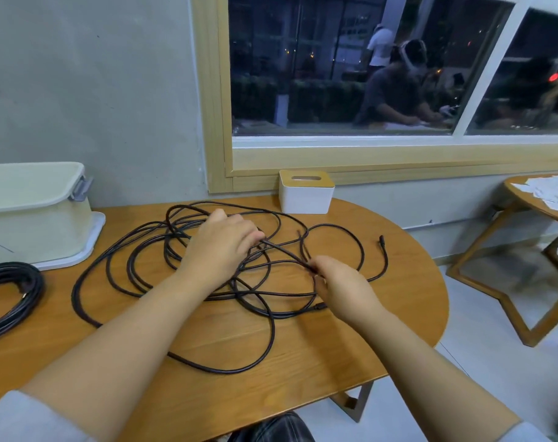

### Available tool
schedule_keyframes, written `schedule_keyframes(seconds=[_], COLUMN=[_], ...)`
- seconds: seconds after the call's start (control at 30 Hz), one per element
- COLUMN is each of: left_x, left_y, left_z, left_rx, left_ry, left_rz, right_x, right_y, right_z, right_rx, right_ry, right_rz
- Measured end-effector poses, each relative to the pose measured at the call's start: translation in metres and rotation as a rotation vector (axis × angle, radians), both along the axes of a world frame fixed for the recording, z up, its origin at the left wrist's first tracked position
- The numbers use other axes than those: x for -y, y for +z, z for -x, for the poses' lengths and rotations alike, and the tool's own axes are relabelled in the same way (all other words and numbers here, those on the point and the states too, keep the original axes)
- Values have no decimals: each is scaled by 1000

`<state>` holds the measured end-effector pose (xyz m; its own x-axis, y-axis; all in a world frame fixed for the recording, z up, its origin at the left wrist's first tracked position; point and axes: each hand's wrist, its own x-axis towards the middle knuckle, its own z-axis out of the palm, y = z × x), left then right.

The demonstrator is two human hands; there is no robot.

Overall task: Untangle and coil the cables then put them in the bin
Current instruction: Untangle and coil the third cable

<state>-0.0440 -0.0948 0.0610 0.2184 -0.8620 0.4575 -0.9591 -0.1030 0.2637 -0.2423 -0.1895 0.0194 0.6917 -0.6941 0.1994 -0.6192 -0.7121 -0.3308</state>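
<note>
from the head view we see a rounded wooden table (351, 339) against a grey wall under a dark window (351, 65), a white tissue box (304, 193) at its far edge. the tangled black cable (137, 269) sprawls across the middle, loops spread left to right. our left hand (222, 247) and right hand (341, 285) each pinch one strand stretched diagonally between them. the pale bin (32, 215) sits far left, a coiled cable (10, 291) near it.
</note>
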Motion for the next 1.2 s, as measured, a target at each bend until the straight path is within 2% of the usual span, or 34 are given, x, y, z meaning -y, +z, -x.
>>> schedule_keyframes(seconds=[0.23, 0.3, 0.37, 0.47, 0.57, 0.7, 0.83, 0.97, 1.03, 1.13, 1.2], left_x=[-10, -12, -13, -12, -5, 10, 23, 23, 15, 3, -1], left_y=[-4, -19, -38, -71, -94, -104, -103, -93, -85, -63, -48], left_z=[-19, -13, -5, 4, 10, 15, 22, 26, 23, 18, 13], left_rx=[-184, -171, -176, -199, -206, -128, 49, 66, 29, -81, -155], left_ry=[-22, 11, 24, -35, -29, -1, 10, -38, -60, -15, 14], left_rz=[19, 22, -147, -470, -535, -523, -581, -511, -381, -141, -9], right_x=[1, -1, -2, 0, 5, 9, 11, 13, 13, 9, 4], right_y=[12, 26, 39, 47, 47, 45, 43, 37, 33, 28, 26], right_z=[-4, -9, -15, -24, -28, -28, -28, -32, -34, -37, -42], right_rx=[185, 275, 353, 335, 331, 389, 316, 266, 224, 143, 24], right_ry=[-14, -40, -57, -21, -8, -44, -14, 32, 68, 149, 208], right_rz=[40, 28, -1, 12, 8, -29, -20, 50, 63, -65, -105])
